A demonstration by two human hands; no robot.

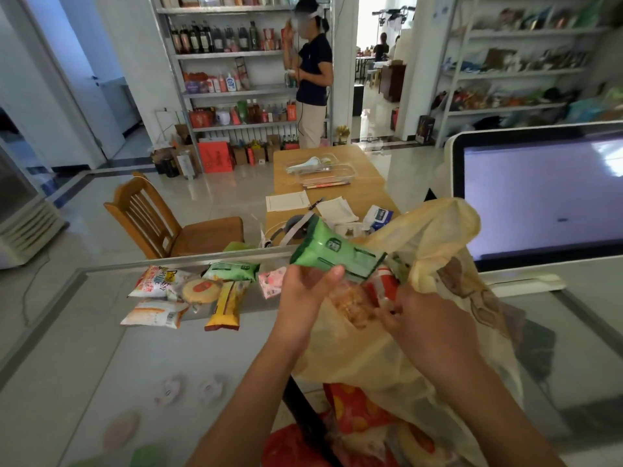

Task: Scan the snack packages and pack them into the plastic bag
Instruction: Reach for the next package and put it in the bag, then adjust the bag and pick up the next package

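Left hand (305,291) round green package (325,251) — right hand (424,321) on plastic bag (367,362)

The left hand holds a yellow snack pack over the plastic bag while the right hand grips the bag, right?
No. The head view shows the snack pack in the left hand is green, not yellow; it is over the plastic bag, which the right hand grips.

Snack packages (188,294) on counter (84,348), left of bag (387,348); monitor (539,193) right.

wooden chair (161,227), white-framed monitor (539,193), stocked shelves (232,72), person standing beside them (313,79)
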